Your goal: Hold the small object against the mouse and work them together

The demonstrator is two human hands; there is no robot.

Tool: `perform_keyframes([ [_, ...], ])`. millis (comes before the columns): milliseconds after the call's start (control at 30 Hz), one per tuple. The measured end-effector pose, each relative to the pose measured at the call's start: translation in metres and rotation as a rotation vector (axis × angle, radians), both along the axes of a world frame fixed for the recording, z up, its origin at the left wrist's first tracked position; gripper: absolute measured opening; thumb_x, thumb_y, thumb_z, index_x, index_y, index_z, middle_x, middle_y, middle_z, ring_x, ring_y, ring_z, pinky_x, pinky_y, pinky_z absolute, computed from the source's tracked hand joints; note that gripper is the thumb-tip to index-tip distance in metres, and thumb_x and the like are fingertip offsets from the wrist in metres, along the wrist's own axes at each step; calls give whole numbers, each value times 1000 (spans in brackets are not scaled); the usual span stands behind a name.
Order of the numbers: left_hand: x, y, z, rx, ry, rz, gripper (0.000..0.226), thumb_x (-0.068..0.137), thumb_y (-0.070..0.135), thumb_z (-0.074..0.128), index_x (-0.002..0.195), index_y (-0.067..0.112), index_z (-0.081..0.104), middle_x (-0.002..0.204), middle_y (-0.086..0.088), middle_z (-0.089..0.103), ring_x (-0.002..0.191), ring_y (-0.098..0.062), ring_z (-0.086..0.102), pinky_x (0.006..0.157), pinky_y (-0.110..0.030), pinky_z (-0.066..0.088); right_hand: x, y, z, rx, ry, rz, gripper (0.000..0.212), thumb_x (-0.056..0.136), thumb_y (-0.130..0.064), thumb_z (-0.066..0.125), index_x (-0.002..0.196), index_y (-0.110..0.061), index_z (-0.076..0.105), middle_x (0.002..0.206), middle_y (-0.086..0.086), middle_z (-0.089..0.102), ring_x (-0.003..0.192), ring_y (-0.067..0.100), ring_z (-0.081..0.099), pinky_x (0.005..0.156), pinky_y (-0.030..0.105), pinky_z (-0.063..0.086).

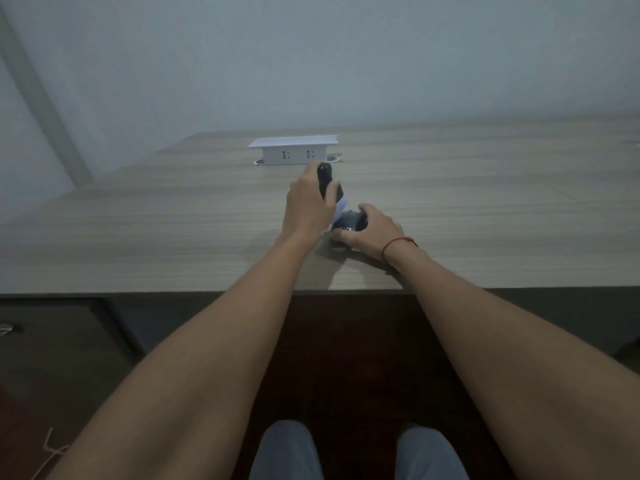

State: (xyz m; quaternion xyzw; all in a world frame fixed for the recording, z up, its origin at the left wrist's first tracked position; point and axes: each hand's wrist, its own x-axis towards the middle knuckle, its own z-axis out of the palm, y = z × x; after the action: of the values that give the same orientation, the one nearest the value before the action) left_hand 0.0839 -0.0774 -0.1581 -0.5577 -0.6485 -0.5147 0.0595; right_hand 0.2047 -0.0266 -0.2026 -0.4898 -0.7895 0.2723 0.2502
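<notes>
You are gripping a black, rounded object point(325, 180) in your left hand point(309, 206), its fingers curled round it, lifting it just in front of the white socket box point(293, 151) that is standing raised on the bench point(138, 230). Your right hand point(372, 233) is resting on the bench near its front edge, fingers wrapped round a dark object point(349, 221) with red markings; what it is, you cannot tell. A red cord point(394, 244) is circling your right wrist.
</notes>
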Motion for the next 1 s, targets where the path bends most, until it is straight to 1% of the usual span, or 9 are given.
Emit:
perform_keyframes([
  [233, -14, -1, -24, -82, -11, 59, 26, 93, 19, 59, 116, 8, 57, 107, -16, 67, 96, -28, 64, 76, -30, 50, -1, 0, -2, 10, 20, -19, 109, 52, -75, 59, 144, -24, 31, 136, 6, 51, 120, 31, 47, 98, 52, 44],
  [300, -11, -2, -19, 19, -100, 23, 26, 92, 21, 59, 114, 7, 58, 105, -13, 67, 96, -25, 65, 80, -29, 52, -1, 1, -2, 53, -17, -16, 98, 52, -76, 56, 135, -25, 40, 122, 4, 57, 109, 28, 53, 95, 49, 46],
  [367, -3, -4, -18, 80, -142, 4, 26, 92, 20, 59, 113, 6, 58, 103, -13, 68, 94, -25, 65, 80, -28, 52, 0, 2, -1, 76, -39, -12, 79, 54, -75, 56, 117, -28, 49, 105, 0, 60, 97, 26, 56, 90, 47, 49],
  [467, -1, -3, -19, -31, -138, 6, 28, 93, 20, 58, 117, 6, 55, 108, -16, 67, 99, -29, 64, 84, -36, 54, 0, 1, -2, 98, -41, -4, 65, 55, -73, 56, 101, -29, 51, 93, -2, 59, 88, 23, 57, 85, 46, 51],
  [567, -8, 0, -7, -69, -78, 55, 28, 93, 22, 57, 116, 7, 56, 108, -16, 66, 100, -30, 62, 81, -35, 51, 0, 0, -2, 91, -38, -2, 71, 54, -75, 54, 107, -28, 50, 97, -1, 58, 90, 24, 56, 85, 46, 51],
  [667, -3, 0, 6, -11, -77, -35, 28, 92, 20, 58, 116, 6, 58, 107, -16, 68, 99, -30, 64, 87, -39, 54, 0, 1, -1, 101, -72, 14, 69, 55, -77, 51, 104, -28, 52, 96, -1, 59, 89, 23, 57, 84, 44, 50],
  [800, -2, 3, -4, -152, -39, 20, 29, 91, 19, 60, 117, 7, 56, 113, -17, 64, 102, -32, 62, 88, -38, 52, 1, 0, 1, 97, -37, 6, 70, 53, -76, 54, 102, -27, 52, 96, -2, 60, 88, 21, 57, 81, 42, 50],
  [900, -11, 2, -11, -188, -46, 111, 27, 91, 19, 61, 115, 7, 56, 114, -17, 64, 102, -31, 62, 83, -35, 49, 1, -1, 0, 78, -23, -1, 84, 53, -74, 56, 119, -24, 49, 108, 0, 56, 96, 22, 52, 81, 39, 46],
  [1000, -5, 1, -5, 4, -233, 33, 29, 90, 20, 63, 115, 7, 59, 109, -14, 67, 95, -22, 63, 86, -32, 53, 2, 0, -1, 55, -27, -5, 100, 54, -75, 55, 137, -22, 39, 125, 5, 55, 109, 28, 52, 92, 47, 47],
])
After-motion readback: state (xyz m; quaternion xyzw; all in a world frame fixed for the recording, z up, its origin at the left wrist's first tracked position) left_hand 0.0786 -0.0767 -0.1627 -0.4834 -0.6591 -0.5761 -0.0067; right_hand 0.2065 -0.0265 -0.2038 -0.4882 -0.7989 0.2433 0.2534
